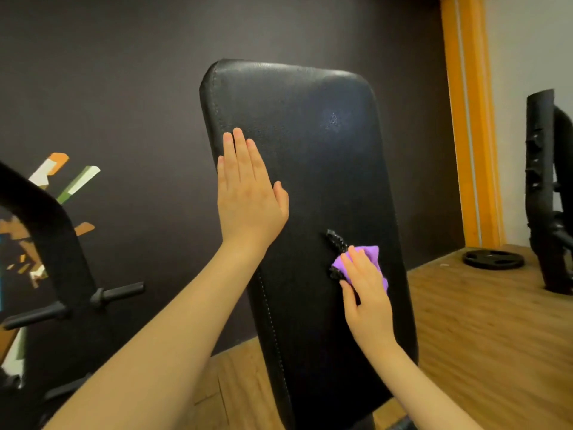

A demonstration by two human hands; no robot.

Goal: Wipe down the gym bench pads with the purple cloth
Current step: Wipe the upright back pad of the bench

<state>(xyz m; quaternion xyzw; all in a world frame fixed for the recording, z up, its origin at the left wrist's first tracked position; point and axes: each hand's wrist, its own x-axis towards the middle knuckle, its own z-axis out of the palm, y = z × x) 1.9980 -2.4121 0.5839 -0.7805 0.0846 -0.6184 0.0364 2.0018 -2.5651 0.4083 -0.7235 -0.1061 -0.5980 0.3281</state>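
Note:
A black padded bench back (310,135) stands raised and tilted in the middle of the view, with grey stitching down its left side. My left hand (248,193) lies flat on its left part, fingers straight and pointing up. My right hand (366,293) presses a bunched purple cloth (370,256) against the lower right of the pad, fingers bent over it. Beside the cloth the pad's cover has a torn spot (336,252).
A black rack with pegs (117,293) stands at the left before a dark wall. On the wooden floor at the right lie a black weight plate (493,259) and a black machine frame (548,193). An orange strip (468,119) runs up the wall corner.

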